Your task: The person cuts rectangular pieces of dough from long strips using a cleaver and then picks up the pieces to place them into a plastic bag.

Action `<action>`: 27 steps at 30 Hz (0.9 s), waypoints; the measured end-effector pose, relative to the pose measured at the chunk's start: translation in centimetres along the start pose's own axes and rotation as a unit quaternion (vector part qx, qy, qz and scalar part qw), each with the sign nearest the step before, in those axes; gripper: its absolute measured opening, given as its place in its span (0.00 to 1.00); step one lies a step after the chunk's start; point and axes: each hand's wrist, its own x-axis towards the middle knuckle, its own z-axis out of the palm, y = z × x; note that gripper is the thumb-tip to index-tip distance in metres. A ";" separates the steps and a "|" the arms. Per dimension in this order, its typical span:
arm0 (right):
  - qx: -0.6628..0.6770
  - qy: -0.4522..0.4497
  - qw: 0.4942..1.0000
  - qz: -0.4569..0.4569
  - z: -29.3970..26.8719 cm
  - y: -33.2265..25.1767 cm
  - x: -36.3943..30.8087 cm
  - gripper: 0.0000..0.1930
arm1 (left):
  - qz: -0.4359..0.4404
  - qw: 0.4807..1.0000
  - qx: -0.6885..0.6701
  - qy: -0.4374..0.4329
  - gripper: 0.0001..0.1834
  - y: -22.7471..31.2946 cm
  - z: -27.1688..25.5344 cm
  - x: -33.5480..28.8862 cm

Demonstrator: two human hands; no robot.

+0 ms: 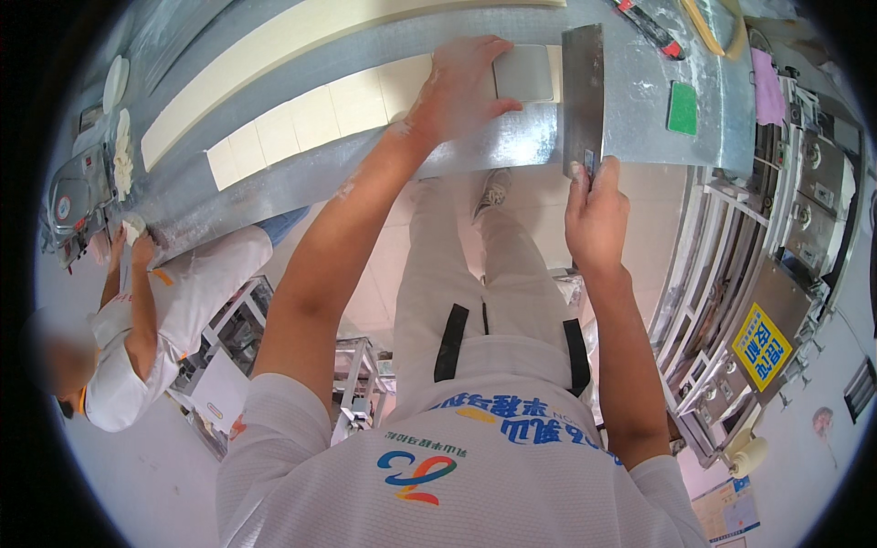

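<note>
My left hand (461,89) rests over a pale dough strip (359,100) that is marked crosswise into several pieces. Its thumb and a finger span the left side of a square grey metal plate (525,73) lying at the strip's right end. In my right hand (596,215) is the handle end of a wide rectangular knife (583,91). The blade points away from me across the metal table, just right of the plate. My right fingers are closed round the handle, which they mostly hide.
A longer dough strip (301,47) lies farther back on the table (630,119). Right of the knife are a green pad (682,108), a red-and-black cutter (653,29) and a purple cloth (767,87). At left, a co-worker (146,338) handles a pale round piece beside a scale (78,196).
</note>
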 end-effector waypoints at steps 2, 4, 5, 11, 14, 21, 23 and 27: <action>-0.005 -0.009 1.000 0.013 -0.1 -0.5 0.5 0.10 | -0.003 1.000 0.001 -0.002 0.45 0.0 0.0 0.0; -0.014 -0.018 0.999 0.025 0.0 -0.9 0.9 0.10 | 0.000 1.000 -0.008 0.000 0.43 0.0 -0.1 0.1; -0.020 -0.022 0.999 0.029 0.1 -1.0 1.1 0.10 | 0.002 1.000 -0.013 0.000 0.43 0.0 -0.1 0.1; -0.035 -0.027 0.999 0.027 0.7 -1.4 1.6 0.09 | 0.018 1.000 -0.023 0.005 0.39 -0.2 -0.3 0.2; -0.049 -0.034 0.998 0.030 0.7 -1.8 1.6 0.10 | 0.014 1.000 -0.016 0.004 0.39 -0.1 -0.3 0.2; -0.063 -0.067 0.995 0.047 1.3 -1.9 1.9 0.10 | 0.012 1.000 -0.009 0.001 0.39 -0.1 -0.3 0.1; -0.064 -0.072 0.994 0.048 2.0 -1.5 1.9 0.11 | 0.015 1.000 -0.009 0.002 0.39 -0.1 -0.3 0.3; -0.093 -0.100 0.989 0.059 2.7 -1.4 2.7 0.13 | 0.002 1.000 0.015 -0.018 0.39 0.6 -1.1 0.7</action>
